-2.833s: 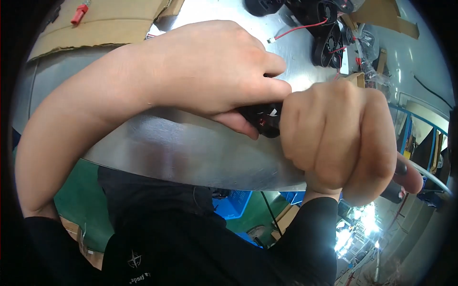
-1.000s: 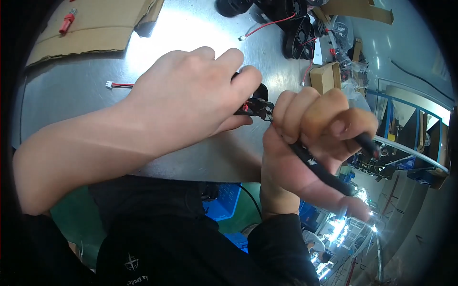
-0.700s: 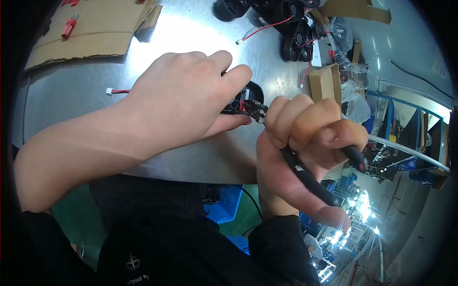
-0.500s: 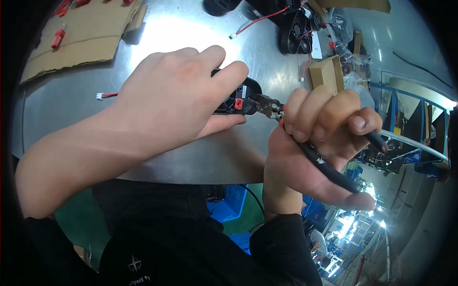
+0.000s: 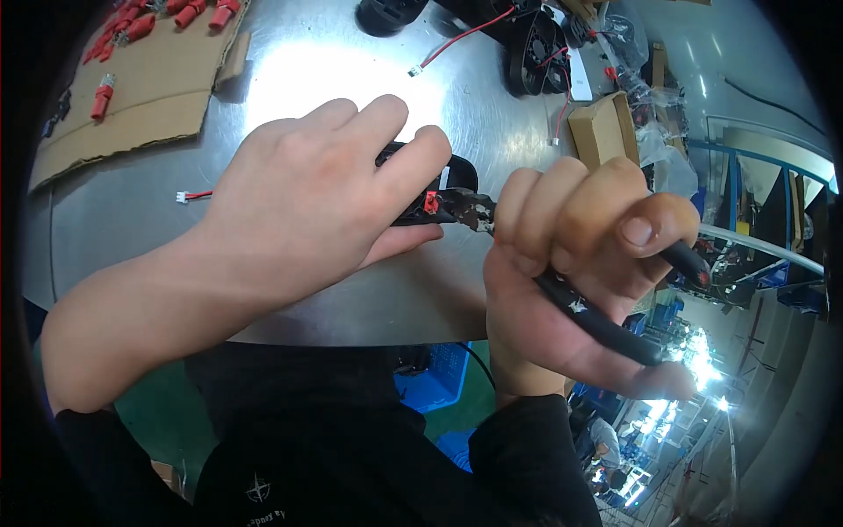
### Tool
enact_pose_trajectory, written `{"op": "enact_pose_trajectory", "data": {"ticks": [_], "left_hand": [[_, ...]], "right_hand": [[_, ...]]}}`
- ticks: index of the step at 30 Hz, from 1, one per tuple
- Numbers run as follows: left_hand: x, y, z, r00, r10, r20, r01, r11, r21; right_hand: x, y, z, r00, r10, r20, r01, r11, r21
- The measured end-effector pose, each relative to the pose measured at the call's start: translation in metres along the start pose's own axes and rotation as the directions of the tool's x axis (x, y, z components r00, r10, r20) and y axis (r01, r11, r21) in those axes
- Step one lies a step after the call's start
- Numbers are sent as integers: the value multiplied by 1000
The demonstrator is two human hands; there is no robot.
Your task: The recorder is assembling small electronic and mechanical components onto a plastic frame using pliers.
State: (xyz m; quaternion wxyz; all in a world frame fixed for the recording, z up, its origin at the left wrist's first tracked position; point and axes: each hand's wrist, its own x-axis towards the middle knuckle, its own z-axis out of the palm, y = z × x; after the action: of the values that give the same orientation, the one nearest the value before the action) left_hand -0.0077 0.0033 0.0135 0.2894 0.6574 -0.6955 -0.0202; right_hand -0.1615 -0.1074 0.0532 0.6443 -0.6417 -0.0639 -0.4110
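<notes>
My left hand [image 5: 320, 184] is closed round a black fan housing [image 5: 463, 174], its fingers over the top and thumb along the near edge. Most of the housing is hidden under that hand. My right hand [image 5: 584, 263] grips a pair of pliers [image 5: 597, 323] by its black handles. The worn metal jaws reach left to the housing's right end, beside a small red part [image 5: 431, 202]. Whether the jaws are clamped on that part I cannot tell. A red-and-black wire with a white connector [image 5: 183, 198] sticks out to the left from beneath my left hand.
Red cylindrical parts [image 5: 104, 97] lie on a cardboard sheet [image 5: 154, 110] at far left. More black fan housings [image 5: 537, 53] with red wires are at the back, beside an open cardboard box [image 5: 604, 130] and clear plastic bags. A blue crate [image 5: 435, 378] stands below the metal table's [image 5: 351, 321] near edge.
The pliers and my right hand have shifted slightly left, their jaws now closer in over the housing's end. My left hand and the housing sit slightly lower in view.
</notes>
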Motion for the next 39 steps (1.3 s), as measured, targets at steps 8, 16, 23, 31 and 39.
{"op": "enact_pose_trajectory", "data": {"ticks": [8, 16, 23, 31, 39], "left_hand": [[5, -4, -13, 1000, 24, 1, -23, 985, 169], [7, 8, 1, 1000, -9, 18, 8, 999, 52], [-2, 0, -15, 999, -35, -35, 39, 992, 116], [11, 13, -17, 999, 31, -28, -25, 982, 190], [10, 15, -9, 999, 26, -39, -18, 982, 187]], "right_hand": [[5, 8, 11, 998, -31, -46, 28, 998, -54], [6, 2, -35, 919, 150, -365, -33, 951, 306], [-5, 1, 3, 988, -20, -152, 51, 979, 197], [-4, -7, -2, 981, 69, -182, -82, 995, -63], [-8, -1, 0, 973, 130, -193, -146, 987, -72]]}}
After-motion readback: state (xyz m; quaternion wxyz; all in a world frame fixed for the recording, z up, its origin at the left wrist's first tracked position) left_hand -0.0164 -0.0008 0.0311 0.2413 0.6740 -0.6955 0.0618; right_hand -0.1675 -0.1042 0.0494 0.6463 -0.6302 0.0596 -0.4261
